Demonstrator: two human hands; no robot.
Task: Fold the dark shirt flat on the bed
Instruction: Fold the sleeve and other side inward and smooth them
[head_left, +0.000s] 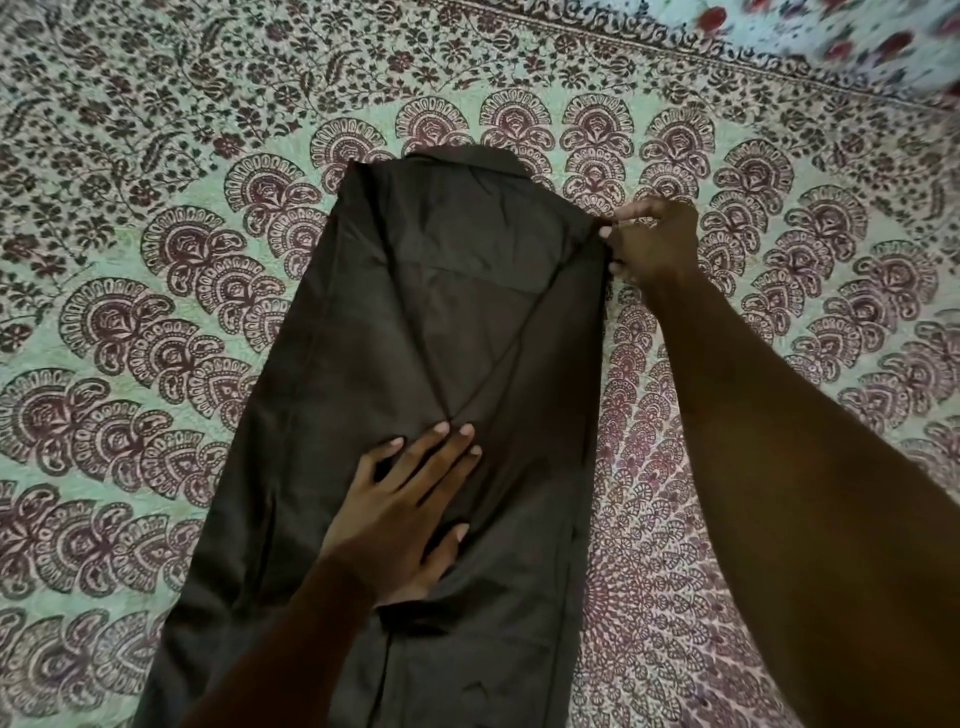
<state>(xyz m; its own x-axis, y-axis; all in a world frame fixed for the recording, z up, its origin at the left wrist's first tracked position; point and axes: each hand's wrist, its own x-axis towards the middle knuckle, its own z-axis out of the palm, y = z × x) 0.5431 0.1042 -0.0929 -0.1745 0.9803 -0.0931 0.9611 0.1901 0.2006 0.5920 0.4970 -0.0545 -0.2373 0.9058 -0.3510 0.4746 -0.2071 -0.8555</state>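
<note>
Folding looks about midway: dark shirt (441, 312) lies lengthwise mid-bed on the block-printed bedspread (156, 156), collar (467, 156) toward the far edge, both sides apparently turned inward into a long narrow strip. Crosswise folds not yet done. Left hand (410, 509) spread flat, pressing the cloth's middle; right hand (654, 239) pinches the right shoulder edge. Fabric plain, matte, lightly creased; seams hard to read in dim light.

No writing, label or number is readable on the dark shirt (415, 338) or bedspread (156, 156).
</note>
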